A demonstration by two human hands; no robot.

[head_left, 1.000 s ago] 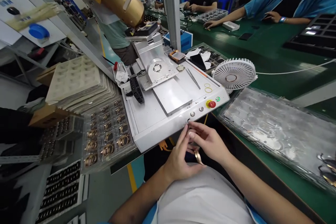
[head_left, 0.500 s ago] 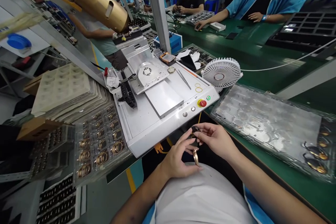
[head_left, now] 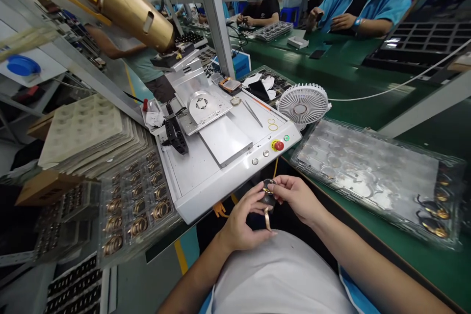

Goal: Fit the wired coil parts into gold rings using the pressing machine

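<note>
My left hand (head_left: 245, 218) is closed, with a gold watch-case ring (head_left: 267, 219) standing on edge between thumb and fingers. Its upper fingertips also reach the rim of a black round watch part (head_left: 269, 197), which has a shiny gold-coloured edge. My right hand (head_left: 296, 196) pinches that round part from the right with thumb and forefinger. Both hands are just above my lap, in front of the white machine base (head_left: 235, 181). Fingers hide some of the round part, so its exact kind is unclear.
On the machine base lie tweezers (head_left: 252, 113), thin yellow rings (head_left: 273, 127) and a red stop button (head_left: 278, 145). A fan (head_left: 303, 103) and a clear tray (head_left: 368, 171) stand right; a tray of gold rings (head_left: 138, 201) is left. A brass-coloured cylinder (head_left: 136, 10) hangs above.
The black round part has tilted, showing more of its face and gold edge. My left hand keeps the gold ring. Across the bench, a co-worker's hand has lifted off the table.
</note>
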